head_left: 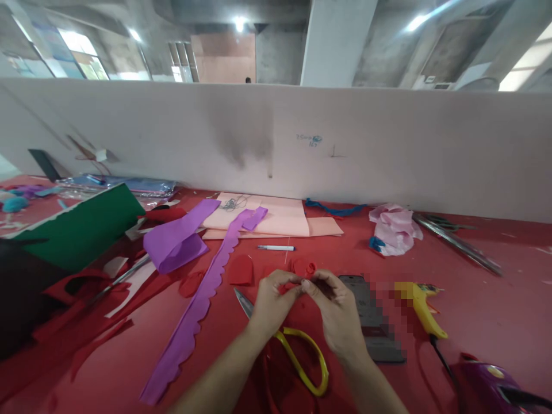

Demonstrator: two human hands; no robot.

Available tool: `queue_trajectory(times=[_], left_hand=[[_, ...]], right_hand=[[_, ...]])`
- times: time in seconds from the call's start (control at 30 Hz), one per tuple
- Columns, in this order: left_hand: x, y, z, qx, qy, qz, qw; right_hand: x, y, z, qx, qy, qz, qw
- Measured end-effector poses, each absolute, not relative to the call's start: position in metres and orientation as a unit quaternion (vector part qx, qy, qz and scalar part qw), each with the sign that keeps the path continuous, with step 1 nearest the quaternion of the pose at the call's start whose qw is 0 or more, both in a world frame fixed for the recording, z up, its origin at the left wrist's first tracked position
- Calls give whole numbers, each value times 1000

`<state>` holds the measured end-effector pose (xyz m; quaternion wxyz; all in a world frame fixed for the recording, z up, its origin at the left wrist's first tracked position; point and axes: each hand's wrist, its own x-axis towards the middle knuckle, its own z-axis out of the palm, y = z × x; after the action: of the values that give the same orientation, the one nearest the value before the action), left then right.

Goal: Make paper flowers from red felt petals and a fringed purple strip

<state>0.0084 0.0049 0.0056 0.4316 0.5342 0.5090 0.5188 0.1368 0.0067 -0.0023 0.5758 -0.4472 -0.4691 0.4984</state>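
Observation:
My left hand (273, 299) and my right hand (340, 307) meet above the red table, thumbs and fingertips pinched together. Between them is a small rolled red piece (310, 268), shaped like a flower bud; the fingers cover its lower part. Whether it is paper or cloth, I cannot tell. Just beyond the hands lies a cut red petal piece (240, 270) with a rounded top. Under my left hand rests a pair of scissors (321, 368) with yellow handles, one blade tip showing to the left. A white pen (276, 248) lies farther back.
A scalloped purple strip (202, 305) runs diagonally at left, near a folded purple sheet (172, 241) and a green board (81, 227). Peach sheets (280, 213) lie behind. At right are a dark phone (375, 322), a yellow glue gun (425, 310) and crumpled pink material (397, 230).

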Motion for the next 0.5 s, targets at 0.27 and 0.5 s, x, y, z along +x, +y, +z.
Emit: queue_trajectory(times=[0.27, 0.5], left_hand=[[13, 3, 7, 531, 489, 529, 446], [14, 4, 3, 502, 496, 530, 471]], right_hand=[[138, 6, -1, -467, -486, 479, 563], [142, 1, 10, -429, -614, 249, 613]])
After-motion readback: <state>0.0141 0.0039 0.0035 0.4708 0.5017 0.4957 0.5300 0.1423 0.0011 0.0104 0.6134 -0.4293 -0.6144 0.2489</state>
